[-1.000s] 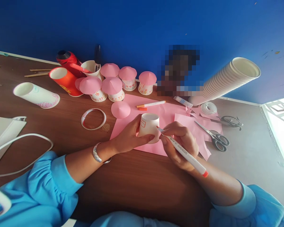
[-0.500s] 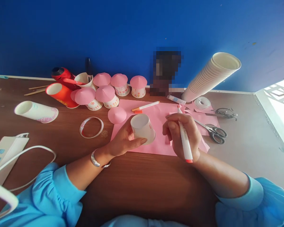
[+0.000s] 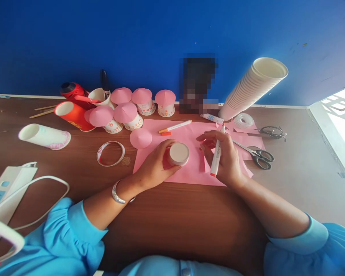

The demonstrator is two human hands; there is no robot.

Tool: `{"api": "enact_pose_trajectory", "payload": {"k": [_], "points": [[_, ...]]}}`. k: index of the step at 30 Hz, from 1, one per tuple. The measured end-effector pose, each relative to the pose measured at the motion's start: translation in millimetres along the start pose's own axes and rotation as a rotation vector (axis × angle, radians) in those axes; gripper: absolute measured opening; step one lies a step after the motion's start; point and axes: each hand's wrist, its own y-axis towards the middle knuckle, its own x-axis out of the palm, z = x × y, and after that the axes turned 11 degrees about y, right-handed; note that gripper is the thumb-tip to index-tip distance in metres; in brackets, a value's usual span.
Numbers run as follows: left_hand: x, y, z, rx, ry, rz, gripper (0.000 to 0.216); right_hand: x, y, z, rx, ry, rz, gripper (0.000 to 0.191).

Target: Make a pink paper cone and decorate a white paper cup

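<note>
My left hand (image 3: 156,165) is wrapped round a small white paper cup (image 3: 179,154) above the pink paper (image 3: 149,130); the cup's round end faces up toward me. To its right, my right hand (image 3: 224,157) grips a white marker (image 3: 216,155) with red ends, apart from the cup. A pink paper cone (image 3: 140,138) lies beside my left hand. An orange-tipped marker (image 3: 175,126) and a red marker cap (image 3: 166,133) rest on the paper beyond the cup. Behind them stand several short drawn-on cups topped by pink cones (image 3: 165,98).
A tall stack of paper cups (image 3: 253,90) leans at the back right. Scissors (image 3: 261,157), glasses (image 3: 271,132) and a clear tape roll (image 3: 243,121) lie right. Left are a tape ring (image 3: 110,154), a white cup (image 3: 44,136), a red cup (image 3: 73,116) and a power strip (image 3: 5,193).
My left hand has turned the cup so its flat round end shows instead of its side. My right hand has shifted slightly up, and the marker's lower end has swung left.
</note>
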Motion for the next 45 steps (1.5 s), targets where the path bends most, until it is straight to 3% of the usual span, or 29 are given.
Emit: {"api": "enact_pose_trajectory", "payload": {"k": [3,5,12,17,23,30,34,39,45], "points": [[-5.3,-3.0,-1.4,0.078,-0.002,-0.018,0.084,2.1,-1.3,3.4,-0.016,-0.014,-0.004,0.032],[-11.8,-4.6,0.2,0.118,-0.047,-0.003,0.083,2.5,-2.3,7.0,0.005,-0.009,-0.001,0.033],[-37.8,0.3,11.4,0.042,-0.141,0.203,0.039,2.4,-1.0,14.0,-0.007,-0.035,-0.011,0.033],[-54.3,6.3,16.3,-0.004,0.071,0.262,0.022,3.1,0.7,16.4,-0.041,-0.053,-0.032,0.034],[-67.5,31.7,4.4,0.118,0.577,0.164,0.016,6.4,0.8,23.4,-0.057,-0.021,-0.032,0.034],[-51.2,69.2,-8.1,0.114,0.837,-0.051,0.016,6.6,0.4,23.3,-0.052,-0.012,-0.018,0.031],[-42.0,76.9,-5.2,0.049,0.954,-0.108,0.021,1.0,3.6,19.7,-0.063,-0.082,0.009,0.044],[-50.4,74.5,-11.4,0.035,0.868,0.059,0.01,-6.1,9.4,12.3,-0.037,-0.014,0.07,0.045],[-68.0,48.9,-0.4,0.028,0.514,0.286,0.012,-3.7,10.1,12.5,0.168,0.237,0.108,0.029]]}}
